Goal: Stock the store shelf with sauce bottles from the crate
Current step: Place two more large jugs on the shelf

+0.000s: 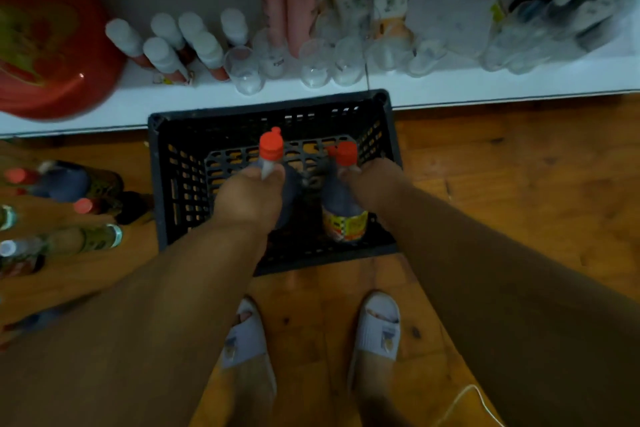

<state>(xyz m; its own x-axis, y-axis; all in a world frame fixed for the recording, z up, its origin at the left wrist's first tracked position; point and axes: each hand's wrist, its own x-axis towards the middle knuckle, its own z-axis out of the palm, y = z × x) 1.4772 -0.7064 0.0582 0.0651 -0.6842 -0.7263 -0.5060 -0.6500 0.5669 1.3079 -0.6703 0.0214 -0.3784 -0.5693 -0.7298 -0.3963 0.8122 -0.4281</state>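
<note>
Both hands are down in the black crate [180, 180], which sits on the wooden floor against the shelf's front edge. Left hand [247, 198] wraps its grip round the neck of a red-capped sauce bottle [272, 152]; right hand [374, 184] holds a second bottle [343, 204] likewise. Lift both straight up clear of the crate walls, then set them upright on the white shelf [450, 87], beside the white-capped bottles [166, 52] near its front edge, away from the clear cups [246, 69].

White-capped bottles [166, 45] and clear cups [313, 62] crowd the shelf [450, 90]; its front edge above the crate [162, 184] lies bare.
</note>
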